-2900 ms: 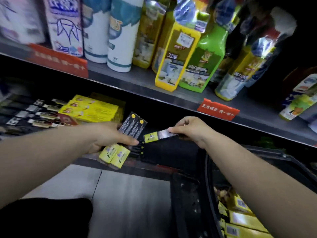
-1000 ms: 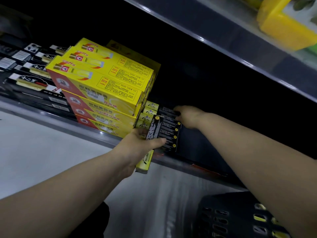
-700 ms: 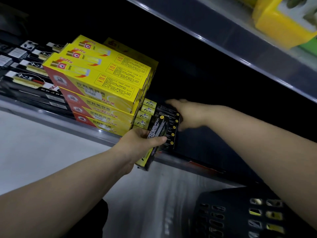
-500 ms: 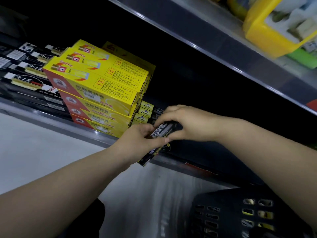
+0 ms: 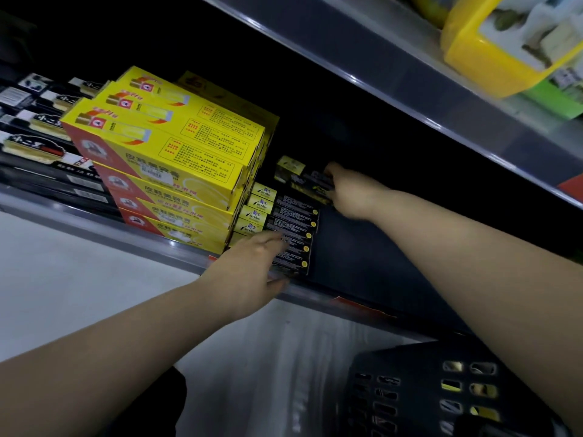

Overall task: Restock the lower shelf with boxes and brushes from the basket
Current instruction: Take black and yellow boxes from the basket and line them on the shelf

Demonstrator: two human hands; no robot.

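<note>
Several slim black-and-yellow boxes (image 5: 290,228) lie side by side on the lower shelf (image 5: 176,247), right of a stack of large yellow boxes (image 5: 167,152). My left hand (image 5: 252,272) rests with straight fingers on the front end of this row. My right hand (image 5: 347,193) grips one more black-and-yellow box (image 5: 299,176), blurred, just above the back of the row. The dark basket (image 5: 426,392) stands at the bottom right on the floor, yellow items showing through its holes.
Black brush packs (image 5: 41,134) fill the shelf's left part. Right of the slim boxes the dark shelf floor (image 5: 362,257) shows. The upper shelf (image 5: 394,67) overhangs, carrying yellow and green packs (image 5: 511,42). Pale floor (image 5: 268,357) lies below.
My right hand took a box from my left hand and carried it back over the row. My left hand let go and now lies flat on the row's front.
</note>
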